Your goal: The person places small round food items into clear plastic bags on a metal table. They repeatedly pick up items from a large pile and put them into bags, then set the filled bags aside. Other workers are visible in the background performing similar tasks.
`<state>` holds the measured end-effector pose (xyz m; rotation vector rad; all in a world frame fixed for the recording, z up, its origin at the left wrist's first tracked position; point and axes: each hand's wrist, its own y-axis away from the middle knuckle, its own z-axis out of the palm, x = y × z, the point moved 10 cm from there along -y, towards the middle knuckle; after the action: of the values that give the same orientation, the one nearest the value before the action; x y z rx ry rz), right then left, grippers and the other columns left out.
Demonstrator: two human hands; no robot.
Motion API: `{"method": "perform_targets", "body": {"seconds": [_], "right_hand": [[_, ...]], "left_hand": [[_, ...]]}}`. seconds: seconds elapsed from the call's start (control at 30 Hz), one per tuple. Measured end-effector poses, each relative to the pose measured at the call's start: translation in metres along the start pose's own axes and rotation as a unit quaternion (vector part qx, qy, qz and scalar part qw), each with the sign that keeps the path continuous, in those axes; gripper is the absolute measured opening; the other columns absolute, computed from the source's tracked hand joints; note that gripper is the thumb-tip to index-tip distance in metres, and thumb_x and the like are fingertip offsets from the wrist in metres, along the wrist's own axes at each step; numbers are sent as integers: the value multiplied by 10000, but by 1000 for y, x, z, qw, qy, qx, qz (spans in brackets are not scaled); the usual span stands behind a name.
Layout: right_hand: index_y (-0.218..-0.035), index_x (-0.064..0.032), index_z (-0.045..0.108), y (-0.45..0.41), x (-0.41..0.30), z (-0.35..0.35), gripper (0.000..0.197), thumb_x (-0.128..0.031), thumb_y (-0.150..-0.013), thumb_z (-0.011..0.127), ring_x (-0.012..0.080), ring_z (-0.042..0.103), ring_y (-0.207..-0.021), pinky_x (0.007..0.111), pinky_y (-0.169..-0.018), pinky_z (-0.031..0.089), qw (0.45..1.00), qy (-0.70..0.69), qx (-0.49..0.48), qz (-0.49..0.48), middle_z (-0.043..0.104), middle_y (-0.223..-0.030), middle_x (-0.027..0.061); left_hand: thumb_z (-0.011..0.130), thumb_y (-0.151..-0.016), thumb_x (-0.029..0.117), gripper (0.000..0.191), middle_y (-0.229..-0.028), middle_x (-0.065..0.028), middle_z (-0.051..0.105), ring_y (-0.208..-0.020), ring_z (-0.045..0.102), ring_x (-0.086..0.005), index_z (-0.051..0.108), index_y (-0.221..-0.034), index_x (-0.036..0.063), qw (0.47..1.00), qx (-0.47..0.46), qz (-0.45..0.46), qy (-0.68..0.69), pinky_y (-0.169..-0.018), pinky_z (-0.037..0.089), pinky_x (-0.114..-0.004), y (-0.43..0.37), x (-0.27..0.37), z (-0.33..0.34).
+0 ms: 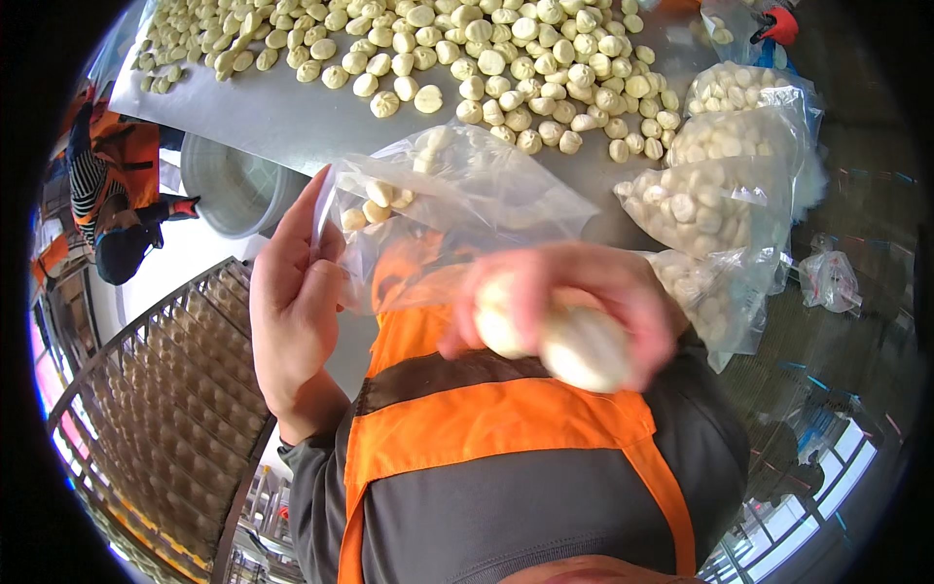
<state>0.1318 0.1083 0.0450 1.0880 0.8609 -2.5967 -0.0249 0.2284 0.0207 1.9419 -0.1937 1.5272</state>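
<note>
My left hand (pixel 299 292) pinches the edge of a clear plastic bag (pixel 467 197) between thumb and fingers. A few pale steamed buns (pixel 377 203) lie inside the bag at its left end. Blurred by motion, my right hand (pixel 576 299) is closed around at least two pale buns (pixel 587 349) in front of my orange apron (pixel 496 423). It is to the right of the bag and apart from my left hand. Beyond the bag, many loose buns (pixel 478 62) are spread over the metal table.
Several filled clear bags of buns (pixel 711 204) line the right side of the metal table (pixel 241 113). A rack of bun-filled trays (pixel 168 394) stands at the lower left, below a grey plastic tub (pixel 233 186). A co-worker (pixel 120 190) is at the left; a red-gloved hand (pixel 777 28) shows at top right.
</note>
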Motion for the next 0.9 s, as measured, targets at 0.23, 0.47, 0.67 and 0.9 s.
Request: {"method": "perform_targets", "body": {"seconds": [0.23, 0.47, 0.67, 0.9], "right_hand": [[-1576, -8, 454, 3, 8, -59, 884, -342, -863, 858, 335, 712, -1177, 433, -1024, 566, 797, 541, 139, 230, 638, -1420, 178], [-1386, -32, 655, 11, -11, -33, 653, -488, -941, 797, 416, 755, -946, 491, -780, 606, 684, 661, 126, 280, 768, -1074, 183], [-917, -102, 729, 24, -27, 1, 68, -157, -881, 710, 273, 707, -711, 415, -627, 543, 632, 735, 58, 237, 663, -745, 54], [-1045, -126, 813, 8, -65, 42, 173, -184, -892, 869, 145, 735, -729, 298, -569, 518, 781, 620, 37, 69, 749, -840, 7]], "left_hand": [[411, -892, -112, 723, -1159, -55, 693, -785, 527, -56, 470, -1612, -108, 998, -46, 27, -14, -714, 433, -206, 11, 0, 4], [386, -856, -81, 769, -1316, -85, 682, -872, 558, -55, 458, -1622, -106, 1000, -18, -3, 22, -772, 426, -181, 13, -8, -6], [386, -787, -34, 823, -1072, -5, 669, -698, 400, -16, 491, -1601, -110, 999, -29, -15, 23, -642, 322, -180, 7, 2, 8], [398, -745, 9, 874, -774, 65, 491, -590, 340, -24, 489, -1605, -115, 988, -153, -26, 0, -565, 315, -202, 3, -4, 15]]}}
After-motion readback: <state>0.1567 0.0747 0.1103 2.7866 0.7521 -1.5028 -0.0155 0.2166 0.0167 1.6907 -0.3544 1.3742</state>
